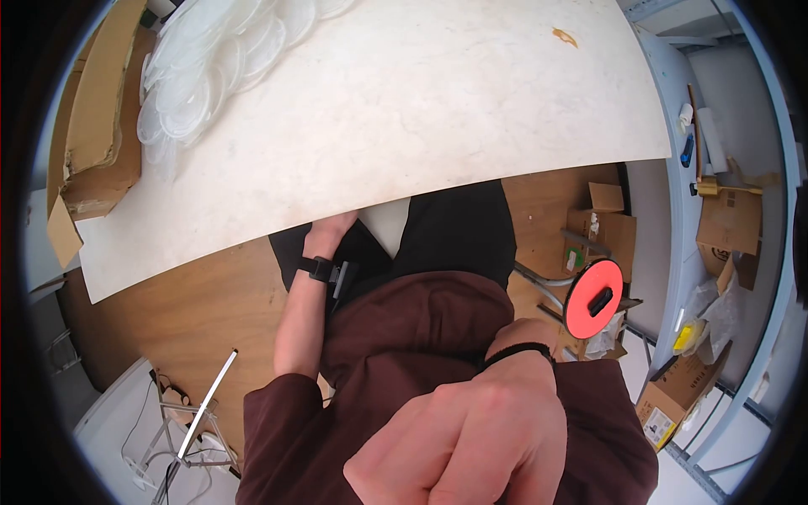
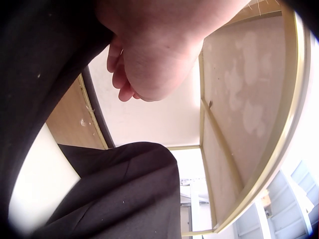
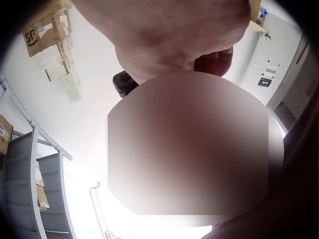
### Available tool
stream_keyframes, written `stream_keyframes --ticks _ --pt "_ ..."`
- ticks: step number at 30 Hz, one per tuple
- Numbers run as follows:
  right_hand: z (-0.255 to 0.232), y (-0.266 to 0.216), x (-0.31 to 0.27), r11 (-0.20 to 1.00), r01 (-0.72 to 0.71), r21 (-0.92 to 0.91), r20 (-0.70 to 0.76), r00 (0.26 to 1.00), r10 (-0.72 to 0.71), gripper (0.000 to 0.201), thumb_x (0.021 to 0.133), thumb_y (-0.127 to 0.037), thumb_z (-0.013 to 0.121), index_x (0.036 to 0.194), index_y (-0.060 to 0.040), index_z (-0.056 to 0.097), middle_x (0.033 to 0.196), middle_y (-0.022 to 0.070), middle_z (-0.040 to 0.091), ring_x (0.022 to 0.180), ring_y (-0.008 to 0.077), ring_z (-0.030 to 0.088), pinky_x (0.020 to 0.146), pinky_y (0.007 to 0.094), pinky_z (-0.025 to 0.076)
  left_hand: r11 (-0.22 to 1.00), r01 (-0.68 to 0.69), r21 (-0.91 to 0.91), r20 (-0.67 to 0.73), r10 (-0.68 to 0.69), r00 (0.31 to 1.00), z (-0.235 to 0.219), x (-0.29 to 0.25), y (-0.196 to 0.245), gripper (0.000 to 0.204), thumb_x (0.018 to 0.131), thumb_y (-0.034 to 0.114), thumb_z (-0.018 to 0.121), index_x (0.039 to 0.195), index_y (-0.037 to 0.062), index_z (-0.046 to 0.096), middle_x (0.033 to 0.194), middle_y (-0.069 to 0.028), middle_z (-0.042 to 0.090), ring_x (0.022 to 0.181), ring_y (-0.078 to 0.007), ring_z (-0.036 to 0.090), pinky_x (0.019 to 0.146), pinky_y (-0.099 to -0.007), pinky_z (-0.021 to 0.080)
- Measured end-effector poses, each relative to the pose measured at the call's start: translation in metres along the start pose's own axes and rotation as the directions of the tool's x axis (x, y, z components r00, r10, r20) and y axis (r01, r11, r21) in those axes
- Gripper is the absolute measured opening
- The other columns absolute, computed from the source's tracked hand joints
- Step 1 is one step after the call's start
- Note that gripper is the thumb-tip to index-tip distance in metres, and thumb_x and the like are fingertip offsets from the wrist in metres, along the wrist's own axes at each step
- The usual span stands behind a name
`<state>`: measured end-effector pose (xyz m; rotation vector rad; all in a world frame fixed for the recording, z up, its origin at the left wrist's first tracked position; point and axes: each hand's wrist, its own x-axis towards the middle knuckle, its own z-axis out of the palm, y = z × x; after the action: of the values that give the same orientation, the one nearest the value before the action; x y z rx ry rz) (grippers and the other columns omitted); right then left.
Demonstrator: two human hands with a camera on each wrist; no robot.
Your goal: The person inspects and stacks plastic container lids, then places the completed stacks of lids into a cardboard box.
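Observation:
The left hand [image 1: 337, 224] lies over the black-trousered lap at the table's front edge, its fingers hidden from above. In the left wrist view, this hand [image 2: 149, 69] has loosely curled fingers and nothing visible in them, beneath the tabletop. Raised close to the head camera, the right hand [image 1: 471, 438] shows its back and bent knuckles; its fingertips are out of frame. The right wrist view has the right hand [image 3: 174, 40] with curled fingers [image 3: 214, 62] beside the head, near a small black object [image 3: 124, 83]. Whether it holds anything is hidden.
Translucent discs [image 1: 210, 76] are heaped on the white table [image 1: 404, 109], beside a cardboard box [image 1: 105, 109]. A red-topped round stool [image 1: 593, 299] stands right of the person. Boxes [image 1: 730, 220] and a shelf frame line the right side; a white stand [image 1: 202, 412] is at lower left.

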<state>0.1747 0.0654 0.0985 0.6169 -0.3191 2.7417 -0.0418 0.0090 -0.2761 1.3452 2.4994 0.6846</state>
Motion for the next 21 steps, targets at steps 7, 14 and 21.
stream_keyframes --ticks 7,14,21 --pt "-0.009 -0.005 0.007 0.995 0.002 -0.105 0.075 0.997 0.006 0.016 0.097 -0.004 0.091 0.107 0.0069 0.084 0.106 0.0148 0.074 0.086 0.0214 0.072 0.068 0.0284 0.057 1.0 0.018 0.008 0.019 -0.018 1.0 -0.001 0.0 0.0 0.037 0.107 0.019 0.064 0.139 0.0045 0.077 0.139 -0.0252 0.077 0.131 -0.0467 0.069 0.114 -0.0559 0.053" --pt "-0.015 -0.003 0.006 0.987 0.056 -0.152 0.098 0.994 -0.041 0.011 0.096 -0.001 0.089 0.104 0.0046 0.084 0.104 0.0134 0.076 0.087 0.0228 0.071 0.069 0.0305 0.057 0.997 0.055 -0.05 0.043 -0.052 0.998 -0.006 0.001 0.005 0.038 0.107 0.019 0.063 0.14 0.0042 0.076 0.142 -0.025 0.076 0.134 -0.0466 0.068 0.116 -0.0553 0.053" --pt "-0.031 -0.009 0.013 0.988 0.057 -0.144 0.186 0.982 -0.03 0.008 0.098 0.0 0.085 0.104 0.0037 0.08 0.11 0.0191 0.078 0.095 0.0289 0.073 0.078 0.035 0.06 0.991 -0.077 0.106 -0.047 0.083 0.995 0.019 -0.002 -0.017 0.037 0.107 0.016 0.062 0.139 0.0037 0.076 0.14 -0.0255 0.076 0.131 -0.0473 0.069 0.115 -0.0561 0.054"
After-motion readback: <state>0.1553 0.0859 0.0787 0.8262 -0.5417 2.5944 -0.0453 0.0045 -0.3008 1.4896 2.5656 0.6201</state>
